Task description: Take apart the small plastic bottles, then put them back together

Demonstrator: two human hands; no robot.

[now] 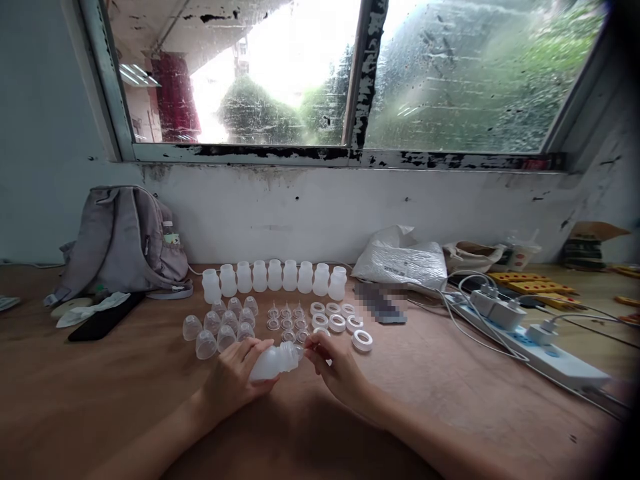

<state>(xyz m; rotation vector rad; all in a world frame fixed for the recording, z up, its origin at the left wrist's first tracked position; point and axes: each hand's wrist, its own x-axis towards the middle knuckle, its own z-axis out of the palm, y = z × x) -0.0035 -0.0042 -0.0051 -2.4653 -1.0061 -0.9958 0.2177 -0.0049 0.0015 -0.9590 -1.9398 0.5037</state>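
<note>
My left hand (235,377) is wrapped round a frosted baby bottle (273,363), tilted on its side with its neck toward the right. At that neck, my right hand (340,370) pinches a small clear piece, which looks like a bottle nipple (301,353); the fingers partly hide it. Beyond my hands, several clear nipples (287,324) stand in rows. White collar rings (362,341) lie to their right, and clear domed caps (205,345) stand to their left. Behind these, a row of frosted bottles (275,275) stands upright.
A grey backpack (125,240) leans on the wall at left, with a black flat item (107,319) before it. A silver bag (403,257) sits at the back right. The power strip (565,360), with plugs and white cables, runs along the right. A dark, blurred-out object (383,307) lies near the rings.
</note>
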